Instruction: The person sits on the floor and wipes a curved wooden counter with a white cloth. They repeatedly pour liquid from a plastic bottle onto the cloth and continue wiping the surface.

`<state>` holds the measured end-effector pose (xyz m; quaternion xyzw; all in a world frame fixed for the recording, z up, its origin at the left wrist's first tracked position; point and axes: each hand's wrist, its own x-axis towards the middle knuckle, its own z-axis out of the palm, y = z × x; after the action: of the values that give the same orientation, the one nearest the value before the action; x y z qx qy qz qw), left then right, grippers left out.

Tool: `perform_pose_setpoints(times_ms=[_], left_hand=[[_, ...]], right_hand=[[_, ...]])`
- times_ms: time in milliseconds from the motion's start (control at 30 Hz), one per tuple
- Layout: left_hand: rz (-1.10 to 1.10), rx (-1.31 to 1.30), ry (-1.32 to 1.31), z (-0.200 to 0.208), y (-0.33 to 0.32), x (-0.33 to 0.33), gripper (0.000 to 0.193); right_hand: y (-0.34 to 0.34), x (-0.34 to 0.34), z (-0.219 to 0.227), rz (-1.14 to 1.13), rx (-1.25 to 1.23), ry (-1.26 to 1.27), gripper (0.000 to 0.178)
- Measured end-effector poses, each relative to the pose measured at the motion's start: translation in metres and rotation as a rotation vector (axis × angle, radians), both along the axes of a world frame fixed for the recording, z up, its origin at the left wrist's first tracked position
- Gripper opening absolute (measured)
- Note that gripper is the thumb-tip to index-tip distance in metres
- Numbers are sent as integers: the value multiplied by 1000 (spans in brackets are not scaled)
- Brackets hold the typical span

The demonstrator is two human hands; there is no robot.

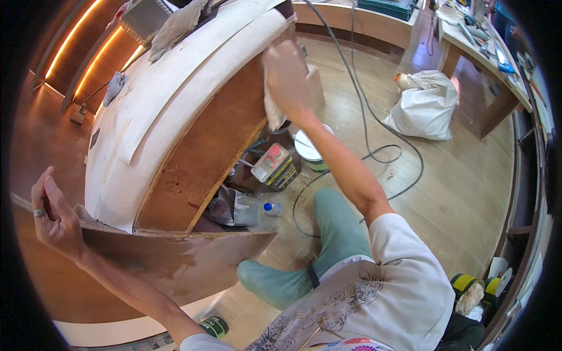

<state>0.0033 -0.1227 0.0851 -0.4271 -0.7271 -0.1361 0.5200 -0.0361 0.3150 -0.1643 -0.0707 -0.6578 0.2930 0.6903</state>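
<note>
Grips whitish cloth (273, 110) w/ blurred R hand (287, 76) at upper end of brown panel (208, 140) — holds L hand (60, 227) nr brown board (175, 260), w/ fingers loosely curled, part-open.

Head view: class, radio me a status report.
Right hand gripping pale cloth at far end of brown panel. Left hand curled, apparently empty. Large grey rag clear of both.

Left of the frame's centre, the brown panel (202, 137) gives the right hand (285, 79) open passage down its length. Below the panel's right edge, a jug (274, 167), white bucket (310, 151) and blue-capped bottle (273, 209) crowd the way; right of centre, a looping cable (422, 169) crosses the floor (462, 175).
</note>
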Motion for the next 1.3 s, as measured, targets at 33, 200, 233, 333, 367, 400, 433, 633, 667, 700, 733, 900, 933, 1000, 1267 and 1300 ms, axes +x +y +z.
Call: perform_pose_setpoints(times_ms=[33,200,233,333,367,400,433,633,667,700,733,900,933,1000,1267,1300], left_hand=[[-1,-5,5,3,4,1,18],[-9,-19,15,-1,7,2,18],[-9,-34,17,-1,-1,-2,18],[-13,34,-18,-2,2,-5,17],[-4,57,-53,-1,2,-3,17],[5,31,-18,0,1,-3,17],[14,3,17,3,1,-3,18],[-14,83,-21,-5,7,-3,18],[-34,69,-20,-3,4,-5,18],[-14,47,12,-1,3,-4,18],[2,20,41,0,3,-2,18],[1,68,-2,0,6,-1,18],[25,88,-10,-2,8,-1,18],[43,85,-19,-3,7,-2,18],[-19,42,-45,2,5,-2,19],[-9,40,-53,-1,8,-2,19]], right_hand=[[10,-3,1,6,-47,-45,20],[45,0,38,-3,-218,62,17],[39,2,34,-14,-216,31,16],[-7,12,-9,56,23,2,15],[0,9,-1,55,-34,9,16],[10,10,10,53,-97,5,16],[19,8,21,51,-161,0,16],[29,6,21,45,-208,15,16],[18,6,12,29,-141,-23,17],[2,8,-4,15,-74,-60,17],[-6,7,-10,-4,-11,-99,17],[46,-2,37,48,-228,60,12],[51,-3,37,43,-218,73,12],[42,0,23,-3,-123,29,15],[50,0,40,66,-186,45,17],[48,4,39,73,-206,19,16]])
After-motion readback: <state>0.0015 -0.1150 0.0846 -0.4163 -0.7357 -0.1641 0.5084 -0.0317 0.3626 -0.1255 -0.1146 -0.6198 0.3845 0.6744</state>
